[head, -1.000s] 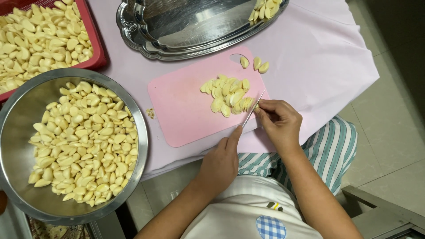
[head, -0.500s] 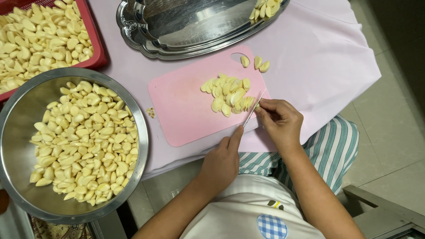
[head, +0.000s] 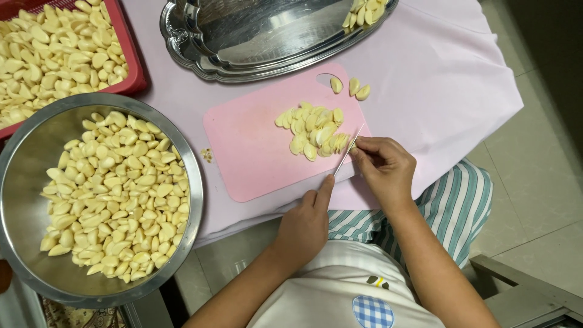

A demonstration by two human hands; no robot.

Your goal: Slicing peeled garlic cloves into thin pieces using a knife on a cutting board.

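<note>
Garlic slices (head: pixel 313 133) lie in a pile at centre-right of the pink cutting board (head: pixel 255 152), w/ three cloves (head: pixel 349 87) apart near the board's upper edge. Left hand (head: pixel 303 228) is closed on the knife (head: pixel 348 152) handle, index finger along it; blade is thin and sharp. Right hand (head: pixel 385 170) pinches a clove at the blade w/ fingertips, barely visible. Cloves look small, light, probably slippery, so hold by the sides. Steel bowl (head: pixel 24 158) of peeled cloves sits at lower left.
</note>
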